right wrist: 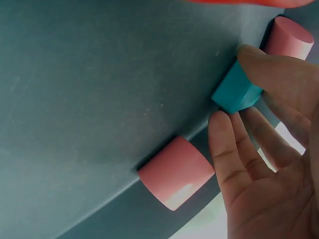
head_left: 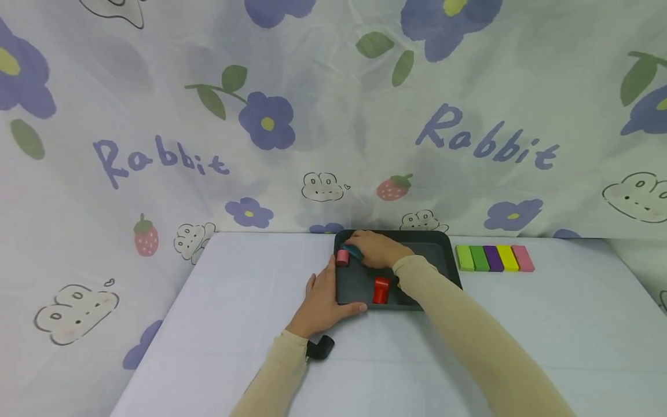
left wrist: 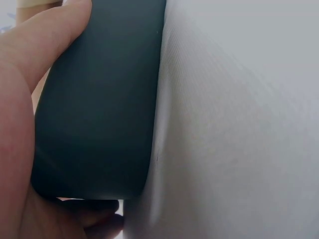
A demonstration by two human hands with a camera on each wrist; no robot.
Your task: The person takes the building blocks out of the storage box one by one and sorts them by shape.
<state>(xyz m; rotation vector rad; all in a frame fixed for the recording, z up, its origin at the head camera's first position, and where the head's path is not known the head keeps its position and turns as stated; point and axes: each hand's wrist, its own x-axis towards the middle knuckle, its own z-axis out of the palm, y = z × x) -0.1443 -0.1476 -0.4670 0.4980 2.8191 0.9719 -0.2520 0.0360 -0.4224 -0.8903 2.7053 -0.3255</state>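
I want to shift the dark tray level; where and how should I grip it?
Probably the short left and right walls of the dark tray, from outside on either side: they face each other, so holding both should keep it level. The left hand touches the near left corner; on the right, aim toward the near corner, as the lime block lies beside the wall farther back.
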